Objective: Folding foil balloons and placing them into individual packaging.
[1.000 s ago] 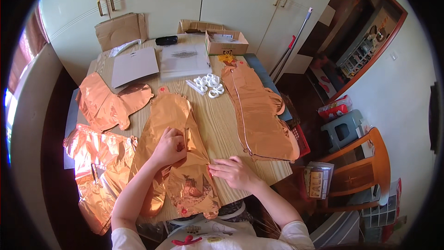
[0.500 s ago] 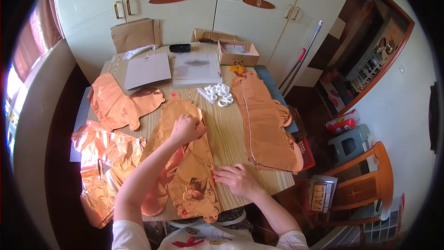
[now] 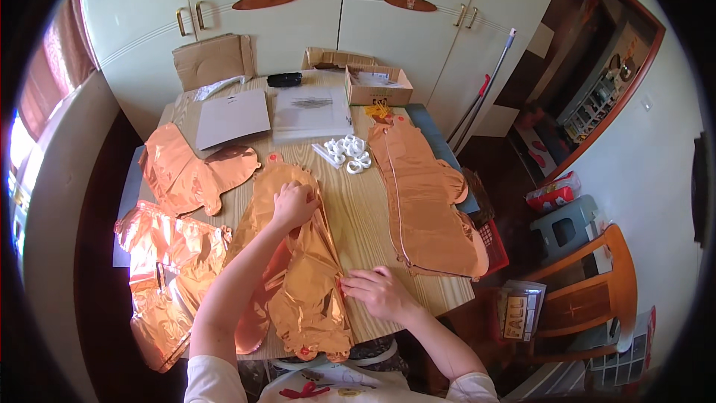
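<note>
A flat copper-coloured foil balloon [image 3: 304, 283] lies lengthwise in front of me, its lower end at the table's near edge. My left hand [image 3: 294, 205] is closed on the foil near its upper part, the fingertips partly hidden behind the knuckles. My right hand [image 3: 377, 292] pinches the balloon's right edge lower down, fingers pointing left. Another flat foil balloon [image 3: 424, 201] lies to the right, with a pale line along its left side. To the left are a smooth foil balloon [image 3: 179, 172] and a crumpled, shiny one [image 3: 164, 269].
White ribbon rolls [image 3: 354, 153] sit mid-table beside a clear plastic bag [image 3: 312, 112] and a grey card sheet [image 3: 233, 119]. Behind stand an open cardboard box [image 3: 380, 88] and a black tray [image 3: 285, 79]. A wooden chair [image 3: 597, 291] is at the right.
The foil under my hands has shifted, and its lower part looks smoother. My left hand has moved slightly; my right hand stays at the edge. The view has shifted a little.
</note>
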